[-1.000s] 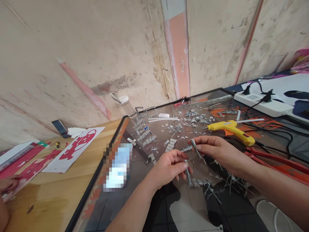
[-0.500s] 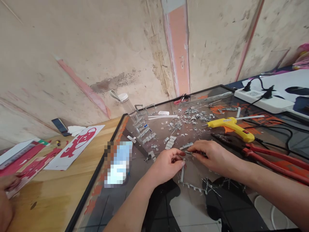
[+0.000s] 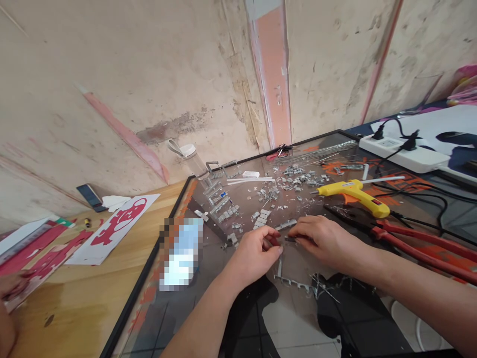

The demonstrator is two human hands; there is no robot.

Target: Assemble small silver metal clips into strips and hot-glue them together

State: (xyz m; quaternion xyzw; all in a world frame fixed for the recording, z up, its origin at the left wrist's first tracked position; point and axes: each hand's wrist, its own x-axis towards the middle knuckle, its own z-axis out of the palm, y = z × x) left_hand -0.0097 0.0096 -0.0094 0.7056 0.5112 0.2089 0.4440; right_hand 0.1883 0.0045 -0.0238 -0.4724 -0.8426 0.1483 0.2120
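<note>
Lower than in the earlier frame, the right hand (image 3: 320, 239) now rests at the counter (image 3: 305, 264), and the slim metal strip (image 3: 279, 268) beneath the left hand (image 3: 255, 252) has shifted slightly toward the counter's left edge. I see the right grip closed in a pinch on a small metal piece (image 3: 289, 239), little of it showing; I take it to be pressed down so it stays put. The left grip is closed too, thumb and forefinger at the strip's upper end, probably steadying the toothed row (image 3: 298, 284) that meets its lower end. Both hands are palm down with fingers curled, forearms reaching in from the near edge. Pliers (image 3: 410, 248) and a glue gun (image 3: 354, 193) lie toward the right edge, seemingly kept close yet clear of the fingers
</note>
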